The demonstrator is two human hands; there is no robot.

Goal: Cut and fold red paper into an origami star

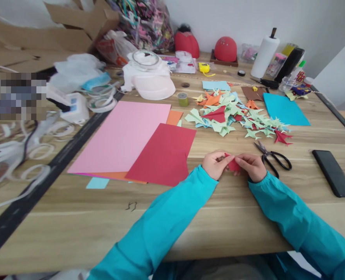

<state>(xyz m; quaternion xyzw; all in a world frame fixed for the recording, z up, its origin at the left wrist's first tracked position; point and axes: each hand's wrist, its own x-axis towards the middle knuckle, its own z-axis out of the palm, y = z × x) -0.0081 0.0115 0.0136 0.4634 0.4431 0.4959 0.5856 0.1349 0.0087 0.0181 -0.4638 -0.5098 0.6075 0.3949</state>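
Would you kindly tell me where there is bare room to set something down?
Bare wood lies front left, between the black strip, the red sheet and the left sleeve; a smaller patch separates the scissors and phone. Beyond the left hand and right hand, folded papers make it crowded.

Scissors (267,153) lie between the right hand (252,166) and phone (334,173), perhaps touching the hand.

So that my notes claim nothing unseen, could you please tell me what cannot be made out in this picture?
All in the head view:
Small red paper: its full shape, covered by the left hand and right hand.
Sheets beneath the pink sheet and red sheet: mostly hidden by those two.
Folded paper pile: exact count, pieces overlap.
Cardboard box: extent, cut off by picture edges.
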